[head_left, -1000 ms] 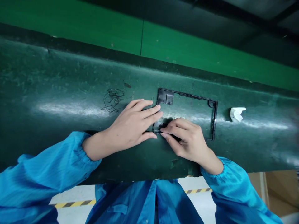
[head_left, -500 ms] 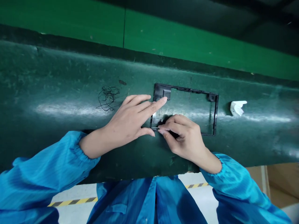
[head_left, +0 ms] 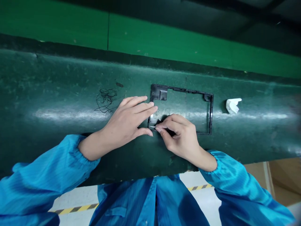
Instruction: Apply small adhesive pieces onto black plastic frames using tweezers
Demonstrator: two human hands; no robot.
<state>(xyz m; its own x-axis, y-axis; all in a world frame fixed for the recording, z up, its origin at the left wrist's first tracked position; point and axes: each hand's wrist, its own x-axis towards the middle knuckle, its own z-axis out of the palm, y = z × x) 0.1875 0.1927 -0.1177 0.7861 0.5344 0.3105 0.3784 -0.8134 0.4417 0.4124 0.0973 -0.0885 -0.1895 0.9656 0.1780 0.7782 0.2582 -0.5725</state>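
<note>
A black rectangular plastic frame (head_left: 210, 114) lies flat on the green work surface. My left hand (head_left: 123, 122) rests palm down over its left end, fingers spread, with fingertips on or just above the left side. Thumb and fingers of my right hand (head_left: 180, 133) are pinched together at the frame's lower left corner. From the pinch a thin, shiny metal tool (head_left: 152, 126) points left along the lower edge. Most of this tool is hidden by my fingers, so its exact kind does not show.
Left of the frame is a tangle of thin black thread or wire (head_left: 105, 99), with a small dark scrap (head_left: 119, 84) above it. A white moulded piece (head_left: 232, 106) sits to the right. Behind the green work surface (head_left: 58, 81) rises a bright green panel (head_left: 164, 40).
My left index finger has drawn back from the frame's upper left block toward its left side. The metal tip now shows more clearly at the lower left corner. The whole view has shifted slightly.
</note>
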